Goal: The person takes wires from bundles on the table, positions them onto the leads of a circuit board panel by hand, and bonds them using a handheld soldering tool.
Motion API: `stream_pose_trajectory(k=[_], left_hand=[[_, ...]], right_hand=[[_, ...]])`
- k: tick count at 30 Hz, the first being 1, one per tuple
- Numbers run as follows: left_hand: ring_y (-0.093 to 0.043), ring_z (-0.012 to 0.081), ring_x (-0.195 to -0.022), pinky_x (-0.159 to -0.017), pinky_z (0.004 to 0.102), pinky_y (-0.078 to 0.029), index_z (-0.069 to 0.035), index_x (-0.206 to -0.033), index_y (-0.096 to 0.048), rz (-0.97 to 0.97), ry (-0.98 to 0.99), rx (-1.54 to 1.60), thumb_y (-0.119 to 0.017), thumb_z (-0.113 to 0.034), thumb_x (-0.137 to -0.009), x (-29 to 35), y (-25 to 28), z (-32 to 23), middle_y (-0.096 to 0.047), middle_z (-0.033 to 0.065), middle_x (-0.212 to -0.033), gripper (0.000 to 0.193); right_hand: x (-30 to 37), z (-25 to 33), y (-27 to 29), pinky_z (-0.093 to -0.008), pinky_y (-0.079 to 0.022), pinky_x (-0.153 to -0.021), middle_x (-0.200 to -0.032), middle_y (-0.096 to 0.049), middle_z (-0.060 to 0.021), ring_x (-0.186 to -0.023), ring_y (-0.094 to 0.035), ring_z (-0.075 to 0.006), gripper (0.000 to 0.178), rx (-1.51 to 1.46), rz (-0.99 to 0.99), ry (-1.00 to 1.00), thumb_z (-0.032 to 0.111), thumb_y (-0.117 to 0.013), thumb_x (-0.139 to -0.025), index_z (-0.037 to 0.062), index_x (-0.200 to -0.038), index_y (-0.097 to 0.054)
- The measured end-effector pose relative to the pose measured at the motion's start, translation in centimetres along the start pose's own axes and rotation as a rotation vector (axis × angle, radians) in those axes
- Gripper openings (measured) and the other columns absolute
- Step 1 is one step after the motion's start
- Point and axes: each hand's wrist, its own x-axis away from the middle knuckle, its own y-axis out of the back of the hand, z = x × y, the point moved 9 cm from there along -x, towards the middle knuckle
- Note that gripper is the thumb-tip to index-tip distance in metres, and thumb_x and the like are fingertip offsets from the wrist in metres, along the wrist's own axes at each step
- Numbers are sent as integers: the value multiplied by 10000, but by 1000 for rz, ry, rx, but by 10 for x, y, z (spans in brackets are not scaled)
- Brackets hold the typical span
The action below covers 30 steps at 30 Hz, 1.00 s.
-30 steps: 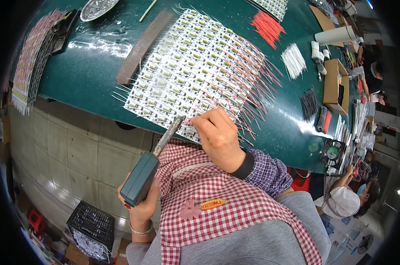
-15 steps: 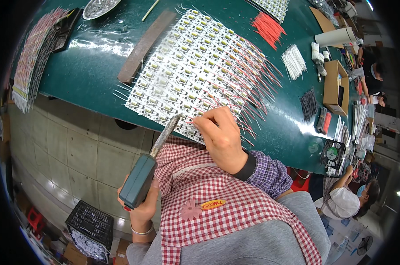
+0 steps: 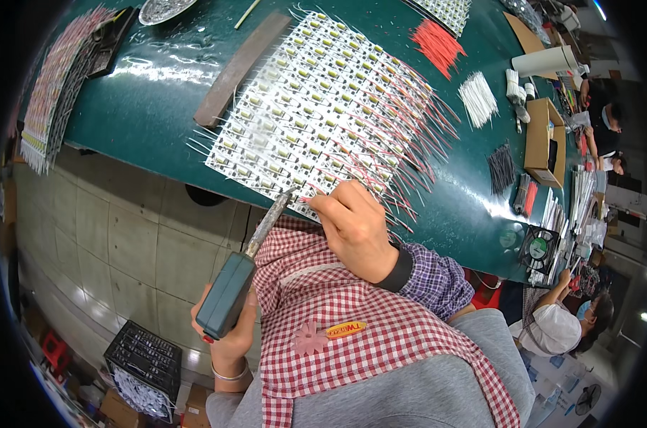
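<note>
A large white panel of small circuit boards (image 3: 255, 146) lies on the green table, its near edge in front of me. Rows of small yellowish parts cover it, with white wires at the left side and red wires (image 3: 422, 153) sticking out to the right. My left hand (image 3: 239, 334) is closed round the dark green handle of a soldering gun (image 3: 225, 294). The gun's metal tip touches or nearly touches the panel's near edge. Beside that tip, my right hand (image 3: 359, 232) pinches a thin red wire against the panel, its end partly hidden by my fingers.
A brown bar (image 3: 241, 71) lies along the panel's left side. Bundles of red (image 3: 437, 46), white (image 3: 477, 98) and black wires (image 3: 500, 167) lie to the right, near a cardboard box (image 3: 544, 143) and a small fan (image 3: 539, 247). Other people sit further right.
My right hand has shifted slightly left and toward me, its fingertips still at the panel's near edge. The soldering gun stays in almost the same place.
</note>
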Motion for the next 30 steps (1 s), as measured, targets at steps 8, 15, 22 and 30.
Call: stream_pose_trajectory(k=[8,15,22,30], left_hand=[[-649,146,-668,-577,256,-492,93,-936,-688,70,-22,-24,-705,78,-725,-2,-4,-8,-688,118,-830,212],[-642,141,-655,-562,253,-475,87,-906,-679,99,-70,-67,-704,73,-735,-2,-7,-8,-680,121,-821,173],[-574,138,-578,-513,263,-425,78,-857,-656,83,-90,-58,-705,62,-746,-3,-9,-10,-614,92,-743,122],[-604,158,-604,-537,269,-454,78,-885,-672,44,18,-7,-721,60,-738,10,2,11,-639,104,-767,156]], right_hand=[[1,-2,-1,-358,-442,-568,-712,-504,-65,-656,-541,-236,195,2,-22,-31,-53,-751,-753,51,-914,-717],[2,-3,-3,-362,-448,-573,-720,-509,-68,-662,-552,-239,193,2,-16,-31,-48,-753,-752,53,-912,-720],[2,-1,-4,-370,-448,-580,-723,-501,-73,-659,-547,-250,185,13,-14,-31,-46,-746,-759,53,-912,-713],[3,-1,-4,-376,-449,-584,-727,-505,-80,-663,-551,-256,182,26,-14,-37,-37,-746,-756,55,-909,-709]])
